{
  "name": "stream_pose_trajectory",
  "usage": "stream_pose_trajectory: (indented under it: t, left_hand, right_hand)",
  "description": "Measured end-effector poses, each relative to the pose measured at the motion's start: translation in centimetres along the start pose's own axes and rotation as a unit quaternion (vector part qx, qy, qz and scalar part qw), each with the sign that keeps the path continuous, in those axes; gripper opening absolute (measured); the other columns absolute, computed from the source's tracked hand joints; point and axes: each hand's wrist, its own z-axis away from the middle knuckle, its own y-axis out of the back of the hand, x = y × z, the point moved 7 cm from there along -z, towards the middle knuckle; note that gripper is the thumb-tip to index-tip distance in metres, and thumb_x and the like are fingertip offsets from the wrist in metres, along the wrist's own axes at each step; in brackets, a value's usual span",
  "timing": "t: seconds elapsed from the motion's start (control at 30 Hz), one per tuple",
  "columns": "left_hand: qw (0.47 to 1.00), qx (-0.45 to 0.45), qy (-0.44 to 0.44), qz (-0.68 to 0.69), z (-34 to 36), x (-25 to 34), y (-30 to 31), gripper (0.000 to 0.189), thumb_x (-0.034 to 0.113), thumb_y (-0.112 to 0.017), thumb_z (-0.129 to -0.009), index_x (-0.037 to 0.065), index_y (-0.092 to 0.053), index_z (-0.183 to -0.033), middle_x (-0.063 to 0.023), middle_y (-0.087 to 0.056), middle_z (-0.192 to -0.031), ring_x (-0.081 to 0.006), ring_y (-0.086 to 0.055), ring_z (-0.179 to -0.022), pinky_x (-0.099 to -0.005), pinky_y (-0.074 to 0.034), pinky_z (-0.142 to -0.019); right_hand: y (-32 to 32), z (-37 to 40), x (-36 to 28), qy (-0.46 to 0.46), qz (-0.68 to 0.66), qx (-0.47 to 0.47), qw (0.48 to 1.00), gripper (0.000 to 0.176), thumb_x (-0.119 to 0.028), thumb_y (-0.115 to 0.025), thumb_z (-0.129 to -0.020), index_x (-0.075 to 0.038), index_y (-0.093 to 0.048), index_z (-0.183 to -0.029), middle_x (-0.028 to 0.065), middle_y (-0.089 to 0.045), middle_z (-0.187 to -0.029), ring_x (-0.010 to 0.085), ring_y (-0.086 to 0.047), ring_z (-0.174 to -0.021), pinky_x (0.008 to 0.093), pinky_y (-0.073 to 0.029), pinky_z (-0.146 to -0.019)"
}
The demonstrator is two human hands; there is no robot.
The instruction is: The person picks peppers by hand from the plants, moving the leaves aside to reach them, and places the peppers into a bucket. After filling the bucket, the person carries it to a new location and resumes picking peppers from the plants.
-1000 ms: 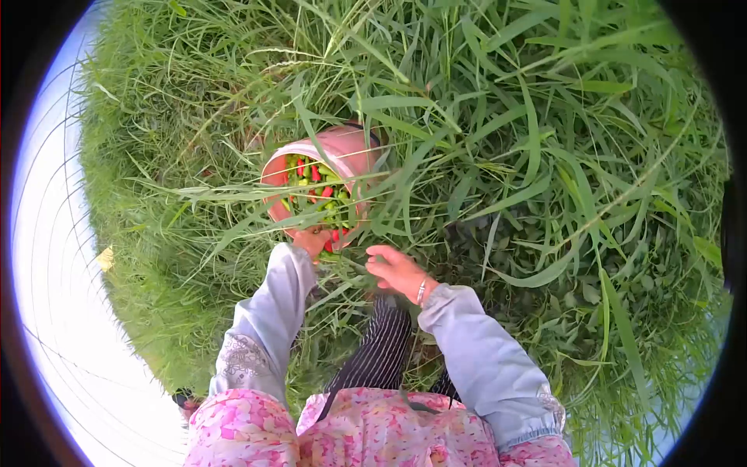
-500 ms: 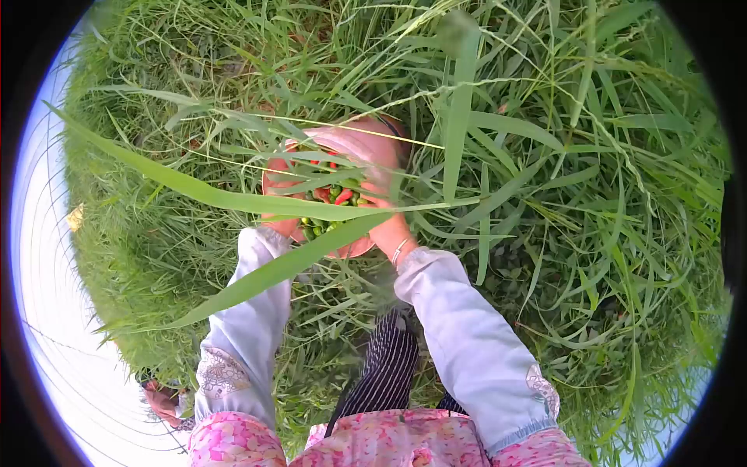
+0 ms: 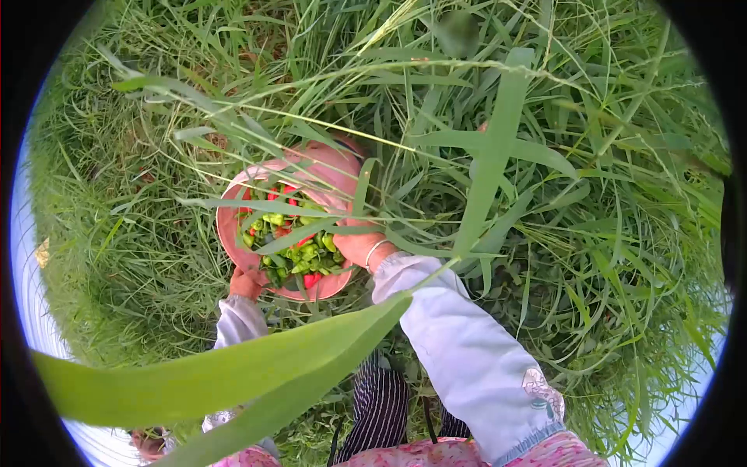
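Observation:
A pink bucket [image 3: 228, 233], tilted so that its mouth faces me, holds a heap of small green and red peppers [image 3: 310, 253]. My left hand [image 3: 247, 282] is closed on the near left part of its rim. At the right side of the mouth, my right hand [image 3: 359, 246], with bangles at the wrist, is closed round the edge; its fingertips are partly hidden by grass blades and the rim. Thin blades of grass cross in front of the peppers.
Tall grass [image 3: 576, 218] surrounds me on all sides. One broad leaf [image 3: 233, 377] hangs close to the camera and covers much of my left sleeve. Part of another person [image 3: 148, 442] shows at the lower left edge. A small yellowish thing [image 3: 42, 252] stands at the far left.
The bucket has moved left and a little nearer, with both hands on it. My left hand has shifted down along the rim. More peppers show now, and the broad leaf looms larger.

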Motion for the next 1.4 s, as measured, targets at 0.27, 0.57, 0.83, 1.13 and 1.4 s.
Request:
stream_pose_trajectory:
  t: [0.27, 0.57, 0.83, 1.13, 1.4]
  left_hand:
    - [0.993, -0.094, 0.009, 0.068, 0.5, -0.4, -1.1, 0.052, -0.009, -0.037, -0.069, 0.003, -0.040, -0.119, -0.0097, -0.056, -0.090, -0.0252, -0.058, -0.070, -0.0418, -0.055, -0.058]
    - [0.992, -0.108, -0.021, -0.070, 8.2, 8.6, 0.1, 0.048, -0.003, -0.043, -0.065, -0.004, -0.048, -0.112, -0.0106, -0.059, -0.095, -0.0213, -0.060, -0.075, -0.0327, -0.052, -0.069]
    - [0.974, -0.053, -0.087, -0.205, 24.8, 19.1, 3.1, 0.045, 0.004, -0.046, -0.066, -0.005, -0.049, -0.110, -0.0023, -0.056, -0.068, -0.0115, -0.051, -0.051, -0.0234, -0.041, -0.044]
    - [0.942, -0.085, -0.080, -0.315, 37.0, 22.3, 4.0, 0.036, 0.003, -0.046, -0.066, -0.003, -0.053, -0.101, -0.0049, -0.059, -0.066, -0.0104, -0.053, -0.050, -0.0205, -0.039, -0.043]
    - [0.926, -0.186, -0.088, -0.317, 41.6, 20.2, -7.3, 0.036, 0.002, -0.045, -0.066, -0.004, -0.055, -0.100, -0.0065, -0.062, -0.073, -0.0111, -0.056, -0.054, -0.0213, -0.042, -0.048]
  right_hand:
    - [-1.9, -1.0, 1.4, 0.013, 0.079, -0.029, 0.996, 0.030, -0.011, -0.043, -0.081, -0.001, -0.050, -0.108, 0.0204, -0.059, -0.093, 0.0367, -0.054, -0.090, 0.0448, -0.047, -0.070]
    - [5.8, 3.8, -1.6, -0.113, -0.116, -0.107, 0.981, 0.046, -0.023, -0.051, -0.080, 0.005, -0.040, -0.115, 0.0253, -0.059, -0.089, 0.0393, -0.059, -0.082, 0.0425, -0.047, -0.074]
    - [4.6, 17.1, -7.6, -0.042, -0.347, 0.015, 0.937, 0.030, -0.017, -0.053, -0.072, 0.009, -0.047, -0.086, 0.0204, -0.056, -0.064, 0.0367, -0.059, -0.061, 0.0464, -0.047, -0.058]
    - [13.7, 28.6, -11.0, -0.143, -0.393, -0.120, 0.901, 0.067, -0.024, -0.052, -0.076, -0.002, -0.020, -0.131, 0.0215, -0.059, -0.075, 0.0402, -0.058, -0.068, 0.0472, -0.047, -0.061]
    - [24.7, 35.6, -6.7, -0.234, -0.304, -0.062, 0.921, 0.059, -0.026, -0.053, -0.072, 0.001, -0.035, -0.122, 0.0226, -0.060, -0.078, 0.0385, -0.060, -0.073, 0.0429, -0.049, -0.070]
